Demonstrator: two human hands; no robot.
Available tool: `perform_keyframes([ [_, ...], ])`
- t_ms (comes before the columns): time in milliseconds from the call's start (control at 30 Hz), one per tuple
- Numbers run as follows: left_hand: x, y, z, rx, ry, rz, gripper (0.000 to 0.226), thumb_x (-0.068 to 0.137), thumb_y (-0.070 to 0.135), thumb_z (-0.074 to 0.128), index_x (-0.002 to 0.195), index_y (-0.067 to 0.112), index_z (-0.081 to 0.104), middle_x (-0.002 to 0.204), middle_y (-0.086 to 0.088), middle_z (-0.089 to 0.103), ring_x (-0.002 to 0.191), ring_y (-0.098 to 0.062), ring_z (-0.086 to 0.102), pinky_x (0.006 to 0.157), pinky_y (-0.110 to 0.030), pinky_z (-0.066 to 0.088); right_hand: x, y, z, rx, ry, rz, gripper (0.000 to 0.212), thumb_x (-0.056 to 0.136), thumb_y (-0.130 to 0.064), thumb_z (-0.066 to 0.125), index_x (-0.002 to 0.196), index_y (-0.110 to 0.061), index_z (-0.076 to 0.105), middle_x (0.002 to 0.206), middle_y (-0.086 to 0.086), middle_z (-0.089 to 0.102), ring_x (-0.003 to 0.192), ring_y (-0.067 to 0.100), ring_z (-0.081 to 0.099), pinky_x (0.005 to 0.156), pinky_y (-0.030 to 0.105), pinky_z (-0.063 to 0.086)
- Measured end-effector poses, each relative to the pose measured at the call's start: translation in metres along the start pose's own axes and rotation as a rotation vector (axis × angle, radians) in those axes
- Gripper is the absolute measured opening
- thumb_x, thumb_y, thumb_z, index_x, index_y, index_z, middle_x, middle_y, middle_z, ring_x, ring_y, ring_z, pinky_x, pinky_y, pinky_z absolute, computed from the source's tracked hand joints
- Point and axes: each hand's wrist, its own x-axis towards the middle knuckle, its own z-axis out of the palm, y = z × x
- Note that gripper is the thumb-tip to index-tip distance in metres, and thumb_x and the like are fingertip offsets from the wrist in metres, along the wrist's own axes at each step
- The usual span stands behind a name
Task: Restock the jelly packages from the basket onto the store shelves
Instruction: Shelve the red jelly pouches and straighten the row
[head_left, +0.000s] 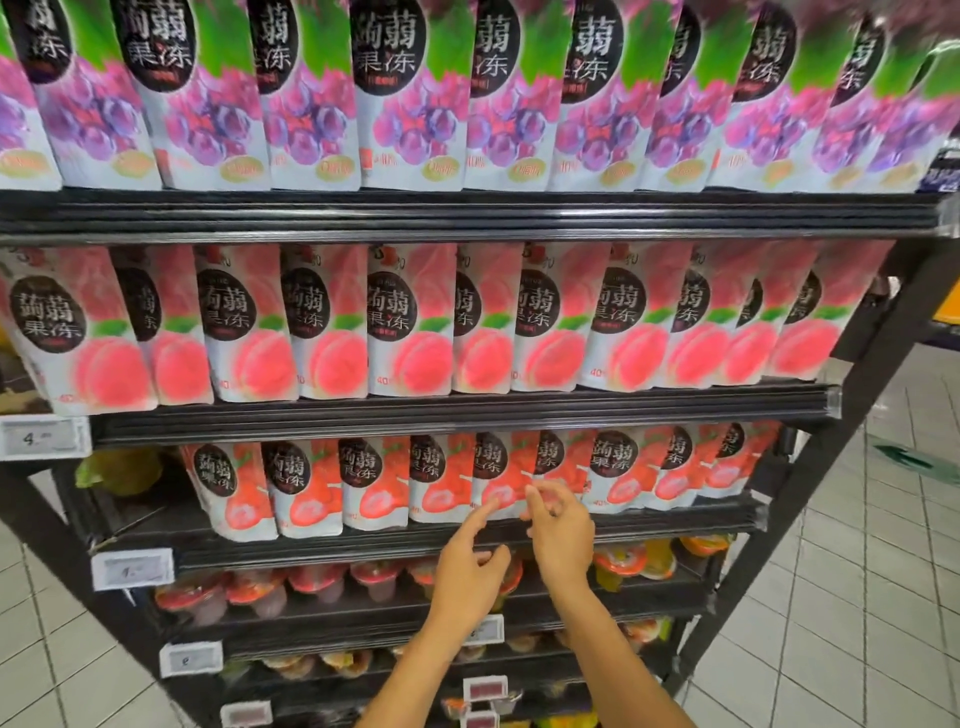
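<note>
A black store shelf (467, 410) holds rows of jelly pouches: purple grape ones (311, 119) on top, pink peach ones (322, 332) in the middle, red lychee ones (306, 488) on the third tier. Both my hands reach to the lychee row. My left hand (467, 566) points its index finger at the bottom of a lychee pouch (498, 483), the other fingers loosely bent. My right hand (558, 525) has its fingertips at the lower edge of the neighbouring pouch (558, 462); I cannot tell if it pinches it. The basket is out of view.
Lower tiers carry jelly cups (317, 577) with red lids and yellow cups (654, 558). White price tags (132, 569) clip to the shelf rails. A gap with a yellow-green bag (119, 470) lies left of the lychee row. White tiled floor (857, 597) runs to the right.
</note>
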Motion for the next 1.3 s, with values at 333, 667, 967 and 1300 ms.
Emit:
perform_keyframes([
  [333,-0.001,0.072,-0.015,-0.093,0.169,0.289,0.039,0.090,-0.001,0.057,0.116,0.027,0.061,0.112,0.014,0.067,0.109,0.002,0.060,0.091,-0.020,0.052,-0.009,-0.060,-0.028,0.408,0.110,-0.175,0.025,0.100,-0.028,0.055,0.081,-0.020,0.069,0.060,0.002,0.064,0.055,0.010,0.058,0.054,0.021,0.047],
  [667,0.022,0.155,-0.049,-0.092,0.231,0.465,0.042,0.092,0.001,0.055,0.123,0.028,0.062,0.117,0.014,0.062,0.100,0.008,0.058,0.078,-0.013,0.051,0.023,-0.164,-0.038,0.135,0.026,-0.381,0.023,0.094,-0.040,0.061,0.106,-0.022,0.071,0.060,-0.002,0.066,0.059,0.020,0.066,0.065,0.045,0.055],
  [967,0.021,0.167,-0.053,-0.021,0.206,0.463,0.039,0.092,0.002,0.056,0.120,0.027,0.065,0.113,0.017,0.061,0.090,0.007,0.055,0.072,-0.007,0.045,0.034,-0.170,-0.033,-0.012,0.082,-0.311,0.014,0.092,-0.042,0.061,0.092,-0.030,0.069,0.067,-0.005,0.069,0.070,0.016,0.069,0.070,0.034,0.054],
  [1300,0.018,0.168,-0.036,-0.004,0.196,0.493,0.041,0.093,0.006,0.055,0.125,0.031,0.062,0.129,0.024,0.056,0.098,-0.002,0.062,0.076,-0.014,0.051,0.035,-0.158,-0.056,0.130,0.332,-0.307,0.015,0.092,-0.041,0.062,0.104,-0.034,0.057,0.057,-0.008,0.063,0.061,0.004,0.060,0.056,0.028,0.041],
])
